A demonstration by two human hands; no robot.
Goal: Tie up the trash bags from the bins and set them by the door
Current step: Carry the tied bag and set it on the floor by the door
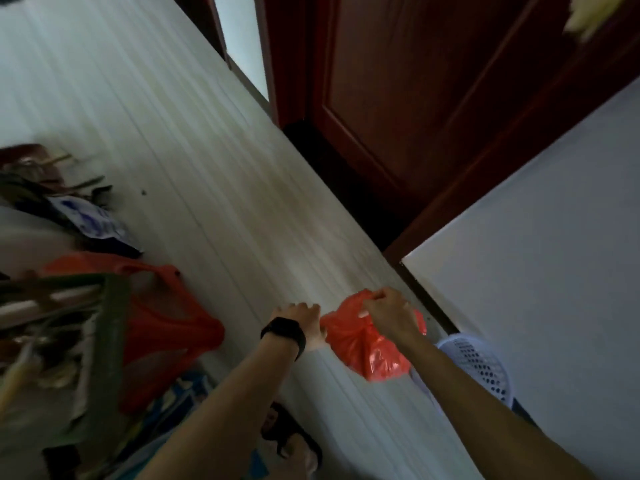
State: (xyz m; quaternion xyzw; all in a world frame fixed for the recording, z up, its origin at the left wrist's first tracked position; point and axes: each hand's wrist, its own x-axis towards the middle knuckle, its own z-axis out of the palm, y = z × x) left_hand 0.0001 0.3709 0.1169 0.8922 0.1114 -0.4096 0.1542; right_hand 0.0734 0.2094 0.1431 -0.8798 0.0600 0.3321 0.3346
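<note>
Both hands hold the red bag (pixel 367 348): left hand (pixel 299 322) pinching one edge, right hand (pixel 388 315) seemingly the other. I should pull evenly so the knot cinches tight.

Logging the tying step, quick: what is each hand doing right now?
Left hand: closed, its grip on the left edge of the red bag.
Right hand: closed, pinching the top of the same bag.

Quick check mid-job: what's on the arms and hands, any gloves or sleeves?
No gloves: the left hand and right hand are bare, and no sleeves show on either forearm. A black band sits on the left wrist.
</note>
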